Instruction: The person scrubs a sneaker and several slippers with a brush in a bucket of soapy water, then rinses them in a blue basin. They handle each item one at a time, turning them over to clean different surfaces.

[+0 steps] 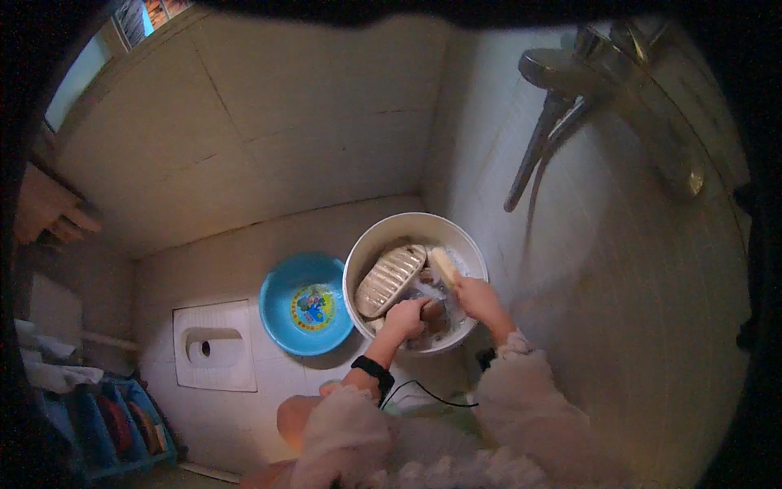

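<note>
A round white tub [356, 252] holds soapy water. In it a pale ribbed washboard [391, 281] leans tilted at the left side. My left hand [406, 319], with a black band on the wrist, is inside the tub near its front, its fingers closed on a brownish item [432, 310], perhaps a shoe, partly under the suds. At the tub's right side my right hand [479, 298] grips a pale yellow scrubbing brush [444, 267], which points up and left. What else lies in the water is hard to tell.
Touching the tub's left is a blue plastic basin [275, 318] with a printed bottom. Further left, a squat toilet [214, 346] is set in the tiled floor. A blue rack [131, 422] stands at lower left. A hand shower [544, 140] hangs on the right wall.
</note>
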Available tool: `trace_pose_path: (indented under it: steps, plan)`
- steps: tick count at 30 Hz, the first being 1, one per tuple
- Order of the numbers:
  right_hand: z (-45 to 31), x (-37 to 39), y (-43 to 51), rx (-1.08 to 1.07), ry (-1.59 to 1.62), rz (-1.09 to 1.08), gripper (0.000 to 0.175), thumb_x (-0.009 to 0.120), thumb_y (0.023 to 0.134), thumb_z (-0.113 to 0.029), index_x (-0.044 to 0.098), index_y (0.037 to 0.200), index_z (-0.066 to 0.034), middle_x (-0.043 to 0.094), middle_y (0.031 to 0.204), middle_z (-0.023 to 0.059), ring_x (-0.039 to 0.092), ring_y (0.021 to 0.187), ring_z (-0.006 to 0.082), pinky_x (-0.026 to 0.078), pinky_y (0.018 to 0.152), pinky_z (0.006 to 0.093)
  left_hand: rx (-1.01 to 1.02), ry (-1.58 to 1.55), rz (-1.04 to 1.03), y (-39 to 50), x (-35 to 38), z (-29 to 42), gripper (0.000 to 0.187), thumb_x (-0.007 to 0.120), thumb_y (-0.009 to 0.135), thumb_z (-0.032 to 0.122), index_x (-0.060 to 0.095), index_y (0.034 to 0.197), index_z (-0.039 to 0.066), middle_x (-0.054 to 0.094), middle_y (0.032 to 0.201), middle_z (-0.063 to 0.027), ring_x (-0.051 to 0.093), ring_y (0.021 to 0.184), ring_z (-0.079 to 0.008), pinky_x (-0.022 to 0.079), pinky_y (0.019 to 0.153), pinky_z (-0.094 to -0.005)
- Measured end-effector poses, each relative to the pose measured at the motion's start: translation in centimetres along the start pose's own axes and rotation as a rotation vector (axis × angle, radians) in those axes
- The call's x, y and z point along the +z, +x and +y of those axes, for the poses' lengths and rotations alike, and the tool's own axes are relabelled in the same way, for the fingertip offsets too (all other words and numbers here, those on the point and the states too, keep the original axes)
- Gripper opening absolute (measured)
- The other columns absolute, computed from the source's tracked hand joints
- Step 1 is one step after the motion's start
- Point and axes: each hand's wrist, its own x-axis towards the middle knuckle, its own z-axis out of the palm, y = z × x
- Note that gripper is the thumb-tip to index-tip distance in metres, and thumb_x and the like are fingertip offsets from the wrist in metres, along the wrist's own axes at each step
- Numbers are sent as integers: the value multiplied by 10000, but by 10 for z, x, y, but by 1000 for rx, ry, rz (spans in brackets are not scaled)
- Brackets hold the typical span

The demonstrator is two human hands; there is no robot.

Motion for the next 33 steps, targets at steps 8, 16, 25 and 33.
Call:
trace_pose_path:
  steps: [8, 16, 25, 33]
  plan:
    - [-10, -49, -101, 23, 478, 249, 389, 462, 925, -216, 466, 1306, -139, 594, 901, 271, 592, 810, 400, 466, 715, 393, 385, -5, 357, -87, -79, 43, 604, 600, 664, -43, 549, 1219, 189, 547, 1220, -101, 505, 1129, -316, 465, 887, -402]
    - [1, -4, -91, -206, 757, 314, 371, 520, 903, -168, 506, 1264, -81, 610, 1018, 233, 637, 839, 269, 471, 754, 332, 384, 355, 375, -87, -72, 2, 678, 552, 696, -98, 520, 1268, 264, 387, 1388, -129, 350, 1292, -340, 430, 959, -385]
    - [-26, 3, -41, -442, 231, 32, 270, 509, 885, -210, 616, 1124, -142, 645, 847, 166, 616, 774, 379, 490, 672, 436, 307, 368, 316, -89, -51, -42, 642, 518, 761, -23, 481, 1297, 328, 309, 1427, -190, 308, 1321, -355, 397, 985, -388]
    - [-42, 32, 67, -237, -111, 111, 205, 485, 833, -131, 610, 971, -46, 642, 783, 182, 634, 781, 361, 500, 668, 457, 293, 487, 308, -90, -39, -43, 647, 474, 788, -2, 425, 1330, 350, 326, 1419, -181, 343, 1306, -331, 470, 902, -371]
